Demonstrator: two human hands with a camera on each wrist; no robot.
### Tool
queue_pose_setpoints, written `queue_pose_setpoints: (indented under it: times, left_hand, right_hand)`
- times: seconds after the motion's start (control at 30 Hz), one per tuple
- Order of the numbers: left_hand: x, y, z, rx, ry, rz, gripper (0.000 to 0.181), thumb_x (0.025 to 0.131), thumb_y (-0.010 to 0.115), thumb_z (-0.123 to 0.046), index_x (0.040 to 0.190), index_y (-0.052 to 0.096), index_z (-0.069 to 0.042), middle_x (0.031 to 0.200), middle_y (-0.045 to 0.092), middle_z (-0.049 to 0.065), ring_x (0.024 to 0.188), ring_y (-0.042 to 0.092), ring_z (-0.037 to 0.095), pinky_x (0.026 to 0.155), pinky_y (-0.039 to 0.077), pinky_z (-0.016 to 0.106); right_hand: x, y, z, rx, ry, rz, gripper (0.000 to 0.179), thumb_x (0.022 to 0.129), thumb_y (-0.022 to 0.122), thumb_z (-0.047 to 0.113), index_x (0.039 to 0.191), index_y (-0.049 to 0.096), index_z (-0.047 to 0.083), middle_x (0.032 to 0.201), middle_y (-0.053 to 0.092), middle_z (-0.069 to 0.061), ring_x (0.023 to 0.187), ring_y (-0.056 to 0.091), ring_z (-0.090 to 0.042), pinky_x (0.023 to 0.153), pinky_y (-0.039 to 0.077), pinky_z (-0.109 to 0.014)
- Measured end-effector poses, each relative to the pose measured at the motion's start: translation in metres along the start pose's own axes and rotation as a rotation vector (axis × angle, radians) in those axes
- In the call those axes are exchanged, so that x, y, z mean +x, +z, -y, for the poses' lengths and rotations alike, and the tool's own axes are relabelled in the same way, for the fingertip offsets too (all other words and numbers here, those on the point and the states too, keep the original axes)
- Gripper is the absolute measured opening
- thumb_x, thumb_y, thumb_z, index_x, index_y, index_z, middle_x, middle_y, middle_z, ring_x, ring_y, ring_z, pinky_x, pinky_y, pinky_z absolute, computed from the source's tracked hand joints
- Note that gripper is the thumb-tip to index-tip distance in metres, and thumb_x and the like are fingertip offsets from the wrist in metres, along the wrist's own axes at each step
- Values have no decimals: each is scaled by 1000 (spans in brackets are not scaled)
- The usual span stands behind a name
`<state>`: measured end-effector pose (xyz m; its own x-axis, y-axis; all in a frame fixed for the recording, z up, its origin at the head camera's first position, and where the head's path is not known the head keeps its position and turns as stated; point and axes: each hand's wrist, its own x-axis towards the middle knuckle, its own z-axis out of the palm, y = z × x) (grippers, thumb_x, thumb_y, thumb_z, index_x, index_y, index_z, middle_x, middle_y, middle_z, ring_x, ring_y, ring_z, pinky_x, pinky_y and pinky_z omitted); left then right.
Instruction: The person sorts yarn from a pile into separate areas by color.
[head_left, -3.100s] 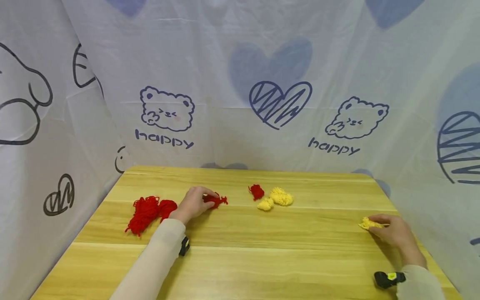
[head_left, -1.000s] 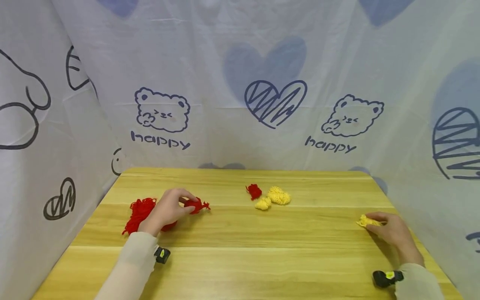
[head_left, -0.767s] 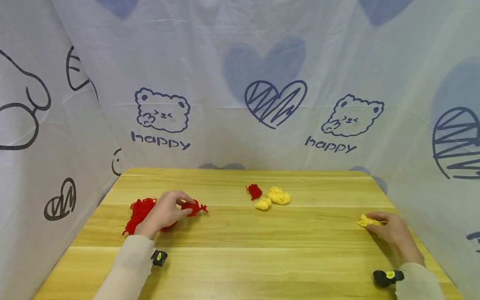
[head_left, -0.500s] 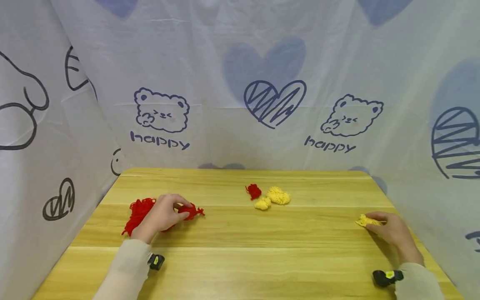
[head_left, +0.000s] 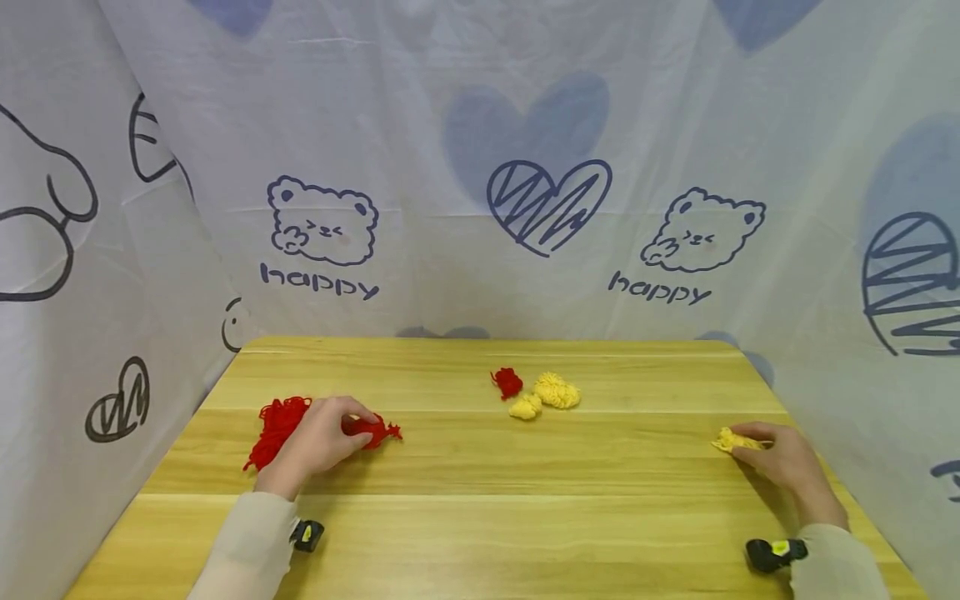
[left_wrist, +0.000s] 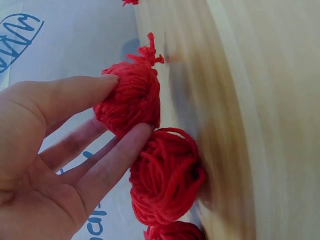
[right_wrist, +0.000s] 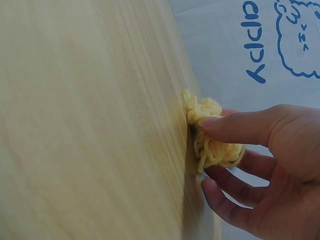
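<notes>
My left hand [head_left: 322,437] pinches a small ball of red yarn [left_wrist: 131,97] between thumb and fingers, its knotted tail pointing away from the palm. Right beside it in the left wrist view is a second ball of red yarn [left_wrist: 167,177], mostly hidden behind the hand in the head view. A larger red yarn bundle [head_left: 277,427] lies on the table to the left of that hand. Over at the table's right side, my right hand [head_left: 791,462] grips a small bundle of yellow yarn [right_wrist: 220,147], thumb on one side and fingers on the other.
Towards the back middle of the wooden table [head_left: 525,517] sit a small red yarn ball [head_left: 507,382], a yellow yarn skein [head_left: 557,391] and a smaller yellow ball [head_left: 526,407]. A printed white cloth [head_left: 450,292] hangs behind the table and along its sides.
Holding the red yarn ball, my left hand has moved left and nearer to me, towards the other red yarn. My right hand keeps its place with the yellow yarn.
</notes>
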<state>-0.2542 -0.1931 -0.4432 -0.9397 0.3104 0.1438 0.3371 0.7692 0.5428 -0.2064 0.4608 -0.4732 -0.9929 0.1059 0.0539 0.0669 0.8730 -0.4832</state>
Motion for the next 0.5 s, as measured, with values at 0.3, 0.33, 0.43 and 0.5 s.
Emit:
queue_pose_setpoints:
  times: [0.3,0.33,0.43,0.5]
  left_hand:
    - [1,3,4,23,33,-6,19,86,81,-4,103,82,-10,111,77,10,96,67,24,86,58,44]
    - [1,3,5,23,34,-6,19,85,81,-4,103,82,-10,110,77,10,95,67,23,85,58,43]
    - [1,5,10,23,38,-9,19,85,82,-4,102,82,-10,108,77,9,93,66,22,84,58,41]
    - [0,5,13,22,44,-13,19,84,82,-3,102,81,-10,107,77,9,91,66,21,82,58,40]
  right_hand:
    - [-2,-1,-1,1,-6,-3,40,92,75,13,126,68,-7,130,61,-39,108,62,-56,88,53,-62]
    - [-2,-1,-1,2,-4,-3,40,92,75,13,126,68,-7,131,61,-39,108,62,-57,88,53,-62]
    - [-1,-1,-1,-2,3,0,41,92,75,15,127,68,-6,131,60,-39,109,61,-57,89,52,-63]
    - [0,0,-1,-3,5,-1,41,93,75,16,127,68,-6,132,60,-39,110,61,-57,90,52,-63]
